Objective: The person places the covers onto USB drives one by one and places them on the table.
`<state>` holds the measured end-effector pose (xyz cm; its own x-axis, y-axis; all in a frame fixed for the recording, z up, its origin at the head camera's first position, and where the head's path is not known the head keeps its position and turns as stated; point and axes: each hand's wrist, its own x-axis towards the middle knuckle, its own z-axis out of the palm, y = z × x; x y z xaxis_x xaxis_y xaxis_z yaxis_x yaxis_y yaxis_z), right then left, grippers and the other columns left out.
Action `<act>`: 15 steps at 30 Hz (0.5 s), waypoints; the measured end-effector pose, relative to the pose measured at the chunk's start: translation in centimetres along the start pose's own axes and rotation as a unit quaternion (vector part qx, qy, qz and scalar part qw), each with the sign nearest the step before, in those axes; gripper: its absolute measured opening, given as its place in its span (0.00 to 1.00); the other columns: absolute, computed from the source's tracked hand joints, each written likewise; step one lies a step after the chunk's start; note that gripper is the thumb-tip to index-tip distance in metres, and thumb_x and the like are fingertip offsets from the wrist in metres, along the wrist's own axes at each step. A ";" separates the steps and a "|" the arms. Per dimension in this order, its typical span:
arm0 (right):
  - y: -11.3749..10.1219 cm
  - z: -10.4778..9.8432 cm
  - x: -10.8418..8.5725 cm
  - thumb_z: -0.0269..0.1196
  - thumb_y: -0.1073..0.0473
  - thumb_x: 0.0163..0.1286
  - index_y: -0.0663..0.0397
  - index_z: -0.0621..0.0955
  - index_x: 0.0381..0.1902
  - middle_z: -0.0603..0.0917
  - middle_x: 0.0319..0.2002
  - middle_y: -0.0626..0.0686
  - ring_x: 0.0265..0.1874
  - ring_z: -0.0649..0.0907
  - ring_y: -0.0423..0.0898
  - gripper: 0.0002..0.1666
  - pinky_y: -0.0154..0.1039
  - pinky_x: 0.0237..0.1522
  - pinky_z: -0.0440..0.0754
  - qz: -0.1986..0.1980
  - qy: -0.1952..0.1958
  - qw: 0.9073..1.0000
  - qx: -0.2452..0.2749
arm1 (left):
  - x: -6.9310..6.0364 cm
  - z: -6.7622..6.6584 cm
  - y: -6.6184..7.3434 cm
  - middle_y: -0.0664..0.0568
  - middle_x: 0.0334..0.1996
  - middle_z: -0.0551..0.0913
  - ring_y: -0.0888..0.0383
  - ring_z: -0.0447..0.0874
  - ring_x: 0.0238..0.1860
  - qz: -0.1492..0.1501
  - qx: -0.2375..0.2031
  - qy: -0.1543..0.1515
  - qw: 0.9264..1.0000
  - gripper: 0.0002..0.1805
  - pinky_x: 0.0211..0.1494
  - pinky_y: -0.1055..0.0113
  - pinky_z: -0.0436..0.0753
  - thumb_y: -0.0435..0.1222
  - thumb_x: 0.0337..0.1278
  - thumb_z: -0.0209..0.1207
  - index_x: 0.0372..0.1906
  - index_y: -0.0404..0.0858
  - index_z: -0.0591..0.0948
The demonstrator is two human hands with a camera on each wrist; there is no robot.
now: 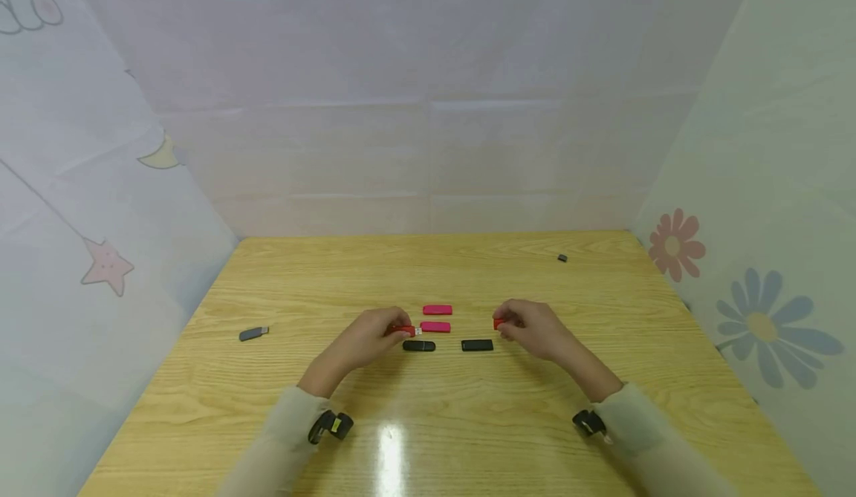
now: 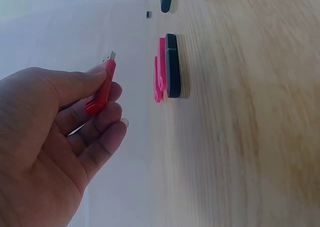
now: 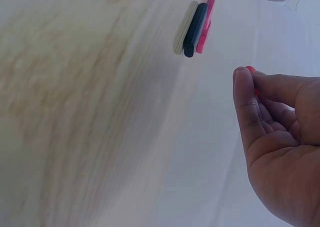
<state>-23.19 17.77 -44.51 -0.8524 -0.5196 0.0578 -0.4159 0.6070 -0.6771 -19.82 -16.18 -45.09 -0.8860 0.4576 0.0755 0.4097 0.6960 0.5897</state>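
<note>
My left hand (image 1: 373, 336) pinches a red USB stick (image 2: 101, 89) between thumb and fingers, its metal plug bare and pointing right in the head view. A small red cap (image 1: 498, 323) is pinched by my right hand (image 1: 533, 326), mostly covered by the fingertips. Both hands are above the table, with a gap between stick and cap. Between them lie two pink USB sticks (image 1: 438, 310), one behind the other. Nearer to me are a rounded black USB stick (image 1: 419, 346), close to the left fingers, and a squarer black USB stick (image 1: 477, 345).
Far to the left on the wooden table (image 1: 508, 423) lies a grey USB stick (image 1: 251, 333) with its plug showing. A small dark cap (image 1: 562, 258) sits at the back right. Printed cloth walls (image 1: 428, 155) stand along the back and both sides.
</note>
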 end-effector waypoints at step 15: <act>-1.5 0.8 0.5 0.62 0.64 0.74 0.63 0.82 0.51 0.87 0.39 0.55 0.32 0.86 0.46 0.11 0.35 0.33 0.82 -0.016 -0.016 1.000 0.012 | 1.5 1.0 1.5 0.58 0.43 0.86 0.64 0.84 0.42 0.024 0.006 -0.006 1.000 0.08 0.44 0.66 0.83 0.40 0.73 0.59 0.50 0.46 0.82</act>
<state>-22.74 16.08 -44.07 -0.8279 -0.5581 0.0557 -0.4344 0.5752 -0.6931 -20.34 -13.93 -44.90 -0.8628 0.4970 0.0927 0.4538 0.6803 0.5756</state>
